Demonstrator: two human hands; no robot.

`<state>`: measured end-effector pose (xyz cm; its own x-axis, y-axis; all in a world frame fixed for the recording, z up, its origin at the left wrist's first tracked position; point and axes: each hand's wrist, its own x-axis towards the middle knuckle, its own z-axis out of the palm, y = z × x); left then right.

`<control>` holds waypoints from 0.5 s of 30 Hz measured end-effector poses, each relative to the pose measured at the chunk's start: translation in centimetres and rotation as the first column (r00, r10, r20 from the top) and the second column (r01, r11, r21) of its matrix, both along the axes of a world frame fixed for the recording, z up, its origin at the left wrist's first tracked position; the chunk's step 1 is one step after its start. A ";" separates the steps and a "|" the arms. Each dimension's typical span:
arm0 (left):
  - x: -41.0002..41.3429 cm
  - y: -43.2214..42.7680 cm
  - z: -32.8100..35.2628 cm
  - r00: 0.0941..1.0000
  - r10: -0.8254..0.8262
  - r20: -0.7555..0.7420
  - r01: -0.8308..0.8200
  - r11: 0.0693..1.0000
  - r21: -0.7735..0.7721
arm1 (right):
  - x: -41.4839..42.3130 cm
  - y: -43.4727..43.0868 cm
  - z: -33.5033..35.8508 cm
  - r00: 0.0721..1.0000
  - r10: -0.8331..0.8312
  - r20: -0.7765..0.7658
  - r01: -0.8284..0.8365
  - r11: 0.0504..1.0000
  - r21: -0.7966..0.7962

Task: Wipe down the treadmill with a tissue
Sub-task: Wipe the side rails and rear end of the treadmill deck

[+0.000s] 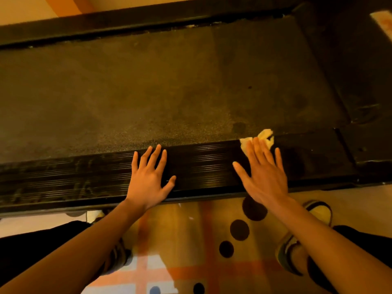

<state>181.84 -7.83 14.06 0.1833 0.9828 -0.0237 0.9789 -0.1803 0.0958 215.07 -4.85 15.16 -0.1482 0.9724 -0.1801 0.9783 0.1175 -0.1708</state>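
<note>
The tissue (pixel 265 135) is pressed under the flat, straight-fingered right hand (pixel 266 179) on the treadmill rail (pixel 201 166); the dusty belt (pixel 148 92) beyond seems unwiped.

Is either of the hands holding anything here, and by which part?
Nothing is gripped. The right hand presses the tissue flat under straight fingers against the treadmill's side rail; the left hand rests bare on it.

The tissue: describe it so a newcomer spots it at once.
Find the black treadmill filling the upper view and follow its ribbed near rail rightward. The tissue lies crumpled, pinned under the right hand, where rail meets belt. It is the only pale, crumpled thing on the dark deck; the left hand rests on bare rail.
</note>
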 end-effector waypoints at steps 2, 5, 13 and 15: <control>2.4 0.4 0.1 1.000 0.004 -0.002 -0.004 1.000 0.001 | 1.1 -0.1 0.5 1.000 -0.021 -0.021 0.021 0.999 -0.032; 7.4 1.5 0.7 0.999 -0.033 0.002 0.033 0.999 0.005 | 1.3 -0.2 0.9 0.998 -0.012 -0.057 0.010 0.999 -0.039; 15.3 3.3 0.3 0.994 -0.111 -0.006 0.111 0.993 -0.050 | 4.7 0.8 0.3 0.996 0.084 -0.011 -0.084 0.996 -0.027; 15.2 3.1 0.1 0.995 -0.098 -0.010 0.097 0.993 -0.062 | 6.5 1.7 0.4 1.000 0.015 0.010 -0.015 0.999 -0.032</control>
<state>197.04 -4.70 14.14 0.2777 0.9568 -0.0859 0.9581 -0.2694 0.0969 221.55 -3.12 15.53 -0.1607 0.9638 -0.2130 0.9781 0.1265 -0.1652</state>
